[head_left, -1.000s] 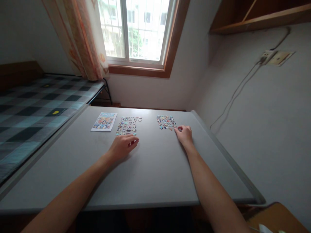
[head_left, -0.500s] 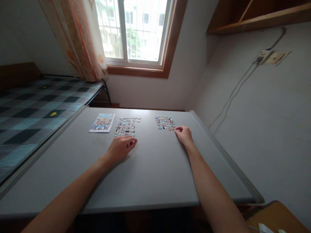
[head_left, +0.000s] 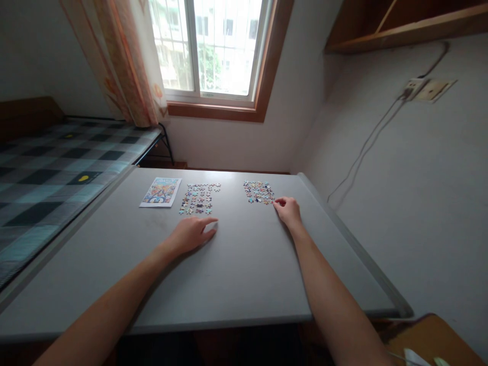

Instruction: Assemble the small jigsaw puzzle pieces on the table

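My left hand [head_left: 194, 233] rests low over the table just in front of the left group of jigsaw puzzle pieces [head_left: 196, 194]. Its thumb and index finger are spread, with nothing between them. Loose pieces in that group lie in rough rows. At the near right corner of the other, denser group of puzzle pieces [head_left: 259, 190], my right hand [head_left: 288, 209] has its fingers pinched on a puzzle piece, mostly hidden by the fingertips. Left of the pieces lies a printed picture sheet [head_left: 160, 192] with colourful figures.
The grey table [head_left: 229, 284] has a raised rim [head_left: 354, 244] on the right. A bed [head_left: 76, 147] with a checked mattress adjoins it on the left. A cable [head_left: 360, 157] hangs down the right wall. A wooden stool-like surface [head_left: 442, 338] stands at lower right.
My left hand has drawn slightly back from the left group of pieces, and its thumb and index finger have spread apart. The right hand stays almost still at the right group's corner.
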`<action>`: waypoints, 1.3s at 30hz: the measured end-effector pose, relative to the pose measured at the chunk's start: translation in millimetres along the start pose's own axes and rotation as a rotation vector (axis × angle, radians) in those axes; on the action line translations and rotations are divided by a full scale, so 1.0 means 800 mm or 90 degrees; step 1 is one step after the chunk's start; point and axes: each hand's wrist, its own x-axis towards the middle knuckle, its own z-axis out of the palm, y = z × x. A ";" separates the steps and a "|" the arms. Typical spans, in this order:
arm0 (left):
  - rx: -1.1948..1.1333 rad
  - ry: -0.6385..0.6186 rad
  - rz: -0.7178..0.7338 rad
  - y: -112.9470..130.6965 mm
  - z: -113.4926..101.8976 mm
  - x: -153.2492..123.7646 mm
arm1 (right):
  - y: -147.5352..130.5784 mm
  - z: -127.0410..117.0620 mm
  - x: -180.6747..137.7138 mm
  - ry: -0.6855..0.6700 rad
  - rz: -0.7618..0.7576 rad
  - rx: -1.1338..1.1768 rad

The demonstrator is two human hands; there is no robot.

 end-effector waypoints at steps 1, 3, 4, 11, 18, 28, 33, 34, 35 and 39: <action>0.000 -0.009 -0.001 0.000 0.000 0.000 | 0.000 0.000 0.000 0.002 0.000 0.000; -0.001 -0.023 0.001 -0.001 0.000 -0.001 | 0.001 0.000 0.000 0.004 0.001 0.003; -0.001 -0.028 0.001 -0.001 0.000 -0.002 | 0.001 0.000 0.000 0.004 0.002 0.004; -0.023 -0.013 0.002 -0.004 0.001 -0.002 | -0.001 0.000 0.001 0.005 0.002 -0.006; -0.014 -0.019 0.002 -0.004 0.001 -0.002 | -0.002 0.001 -0.001 0.008 -0.003 -0.005; -0.015 -0.020 -0.006 -0.001 -0.001 -0.001 | -0.019 -0.005 -0.010 0.028 -0.016 -0.005; 0.002 -0.026 -0.003 -0.002 -0.001 -0.002 | -0.046 -0.005 -0.029 -0.070 -0.073 0.006; 0.002 -0.027 -0.002 -0.002 0.000 -0.002 | -0.052 -0.004 -0.034 -0.099 -0.092 0.006; 0.002 -0.028 -0.002 -0.003 0.000 -0.002 | -0.058 -0.002 -0.038 -0.120 -0.114 0.000; 0.000 -0.032 0.000 -0.003 0.000 -0.001 | -0.077 0.007 -0.053 -0.138 -0.174 -0.061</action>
